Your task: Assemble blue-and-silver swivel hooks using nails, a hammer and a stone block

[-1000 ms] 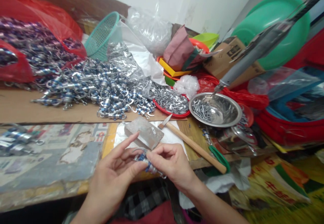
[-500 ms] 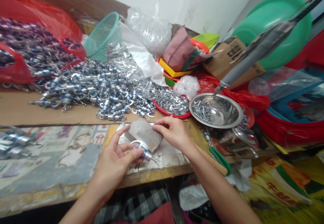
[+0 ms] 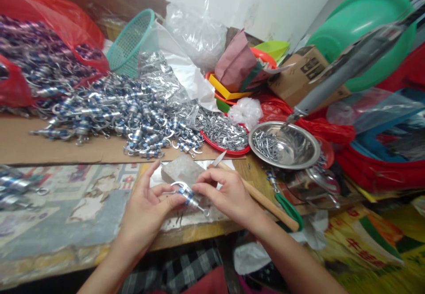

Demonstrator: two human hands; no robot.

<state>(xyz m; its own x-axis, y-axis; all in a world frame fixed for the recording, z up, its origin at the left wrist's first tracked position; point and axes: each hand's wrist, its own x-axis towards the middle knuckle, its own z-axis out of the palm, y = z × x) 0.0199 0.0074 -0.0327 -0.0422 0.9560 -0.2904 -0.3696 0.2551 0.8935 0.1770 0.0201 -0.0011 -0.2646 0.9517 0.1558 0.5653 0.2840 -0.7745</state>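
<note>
My left hand (image 3: 151, 201) is closed on a small silver metal hook fitting (image 3: 186, 193) with blue bands, a curved hook and a small end ring. Thumb and fingertips pinch it just over the near side of a grey metal block (image 3: 182, 169). Beside the fitting's right side is my right hand (image 3: 226, 192), its thumb and forefinger pressed together. Whether a tiny part is between those fingertips I cannot make out. A wooden-handled tool (image 3: 275, 207) lies partly under the right hand, a pointed metal end (image 3: 219, 157) showing beyond it.
Similar fittings (image 3: 133, 117) are heaped on cardboard behind the block. Small flat metal parts fill a red tray (image 3: 226, 134); a steel bowl (image 3: 295, 152) holds pins. A grey rod-like tool (image 3: 328, 88) slants down over the bowl. More fittings (image 3: 16, 187) lie at left.
My right hand has left the right edge of the block and come down and left to the fitting. The tool's pointed end is now uncovered. My left hand keeps its hold.
</note>
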